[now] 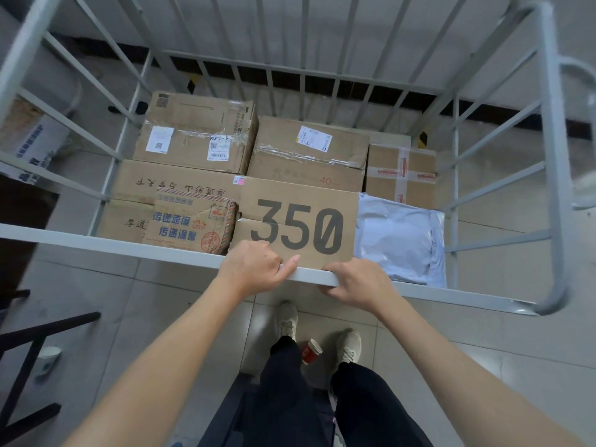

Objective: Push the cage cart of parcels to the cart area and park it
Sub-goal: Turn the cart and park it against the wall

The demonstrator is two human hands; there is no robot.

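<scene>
Gripping cage cart top rail (129,250) with left hand (254,269) and right hand (358,283), both wrapped tight. Risking kicking red paper cup (311,351) between feet; clipping wall ahead.

- cage cart (129,245): metal bars, painted pale grey, smooth
- parcels (300,227): matt brown cardboard, glossy clear tape
- mailer bag (400,240): grey plastic, glossy, wrinkled
- floor (113,301): smooth tiles, slight sheen

I take this for a parcel depot or warehouse: a grey metal cage cart (548,156) holds taped cardboard boxes (196,137) with shipping labels and a grey mailing bag (400,240). I see a pale tiled floor (96,304), plain walls, and another printed carton (29,137) outside the bars.
</scene>
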